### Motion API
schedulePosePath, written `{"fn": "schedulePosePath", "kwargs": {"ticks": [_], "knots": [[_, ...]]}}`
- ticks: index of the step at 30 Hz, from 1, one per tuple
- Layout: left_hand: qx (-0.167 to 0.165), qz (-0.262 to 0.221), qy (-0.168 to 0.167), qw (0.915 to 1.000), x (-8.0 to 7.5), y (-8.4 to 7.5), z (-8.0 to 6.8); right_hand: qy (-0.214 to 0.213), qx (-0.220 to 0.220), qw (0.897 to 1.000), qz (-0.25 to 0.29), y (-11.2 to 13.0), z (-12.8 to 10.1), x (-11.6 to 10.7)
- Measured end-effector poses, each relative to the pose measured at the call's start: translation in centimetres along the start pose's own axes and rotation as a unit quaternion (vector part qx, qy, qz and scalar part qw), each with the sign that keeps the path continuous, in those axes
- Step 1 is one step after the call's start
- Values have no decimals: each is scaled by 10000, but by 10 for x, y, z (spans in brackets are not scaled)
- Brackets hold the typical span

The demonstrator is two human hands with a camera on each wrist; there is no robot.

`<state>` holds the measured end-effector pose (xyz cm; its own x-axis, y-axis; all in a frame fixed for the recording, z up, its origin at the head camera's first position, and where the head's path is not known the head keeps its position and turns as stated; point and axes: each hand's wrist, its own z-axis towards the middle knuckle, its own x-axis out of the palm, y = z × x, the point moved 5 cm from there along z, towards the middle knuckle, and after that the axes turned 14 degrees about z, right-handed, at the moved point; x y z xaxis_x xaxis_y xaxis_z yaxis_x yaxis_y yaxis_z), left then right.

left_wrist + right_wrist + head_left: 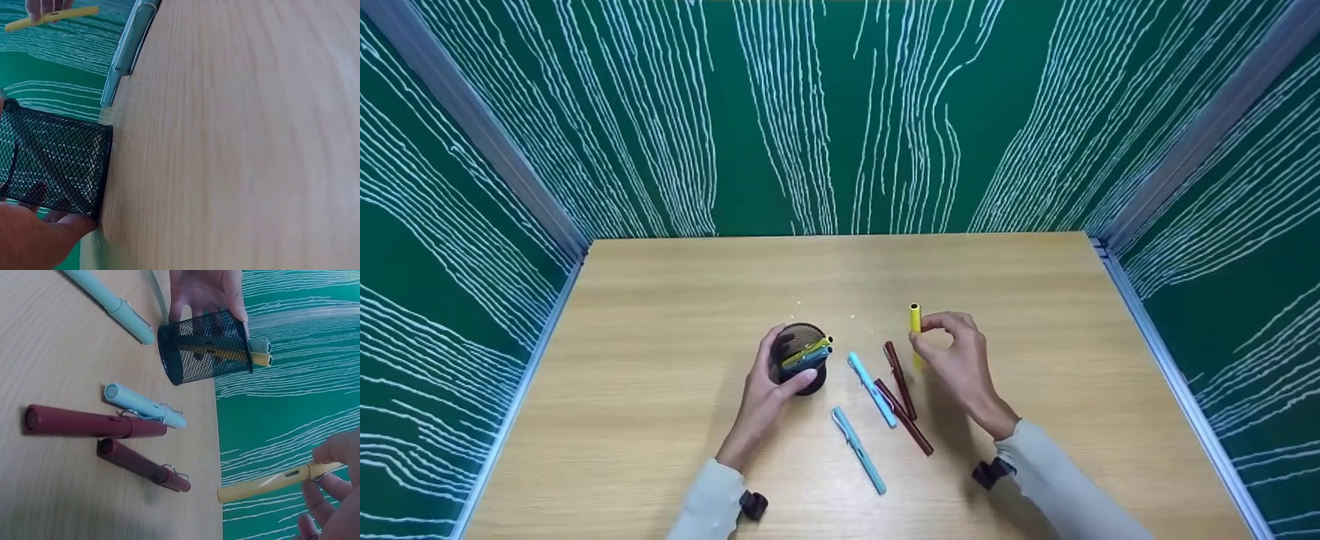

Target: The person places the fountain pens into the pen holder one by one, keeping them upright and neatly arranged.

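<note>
Two pens already stand in the mesh cup (801, 367), which the left hand (769, 390) steadies with fingers curled round its side. A yellow pen (916, 324) is pinched in the right hand (956, 360), lifted off the desk (660, 315) right of the cup. By my count four remain lying: two blue pens (872, 390) and two maroon pens (901, 379).

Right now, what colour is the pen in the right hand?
Yellow pen, pinched by the right hand; clearest in the right wrist view.

Two light blue pens (861, 417) and two maroon pens (901, 390) lie together on the wooden table (660, 315).
</note>
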<state>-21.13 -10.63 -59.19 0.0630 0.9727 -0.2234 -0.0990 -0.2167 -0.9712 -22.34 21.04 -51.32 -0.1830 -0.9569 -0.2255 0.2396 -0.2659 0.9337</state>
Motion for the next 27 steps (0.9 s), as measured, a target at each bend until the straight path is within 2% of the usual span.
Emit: {"fn": "schedulePosePath", "kwargs": {"ticks": [8,18,27], "knots": [[42,4,-18,10000,0,-1,0,39,-146,9999,-25,10,1,9],[-106,31,23,9999,1,2,0,61,-449,9990,-57,22,1,20],[-64,42,-10,10000,-1,0,-1,213,-492,9982,264,36,-2,30]]}}
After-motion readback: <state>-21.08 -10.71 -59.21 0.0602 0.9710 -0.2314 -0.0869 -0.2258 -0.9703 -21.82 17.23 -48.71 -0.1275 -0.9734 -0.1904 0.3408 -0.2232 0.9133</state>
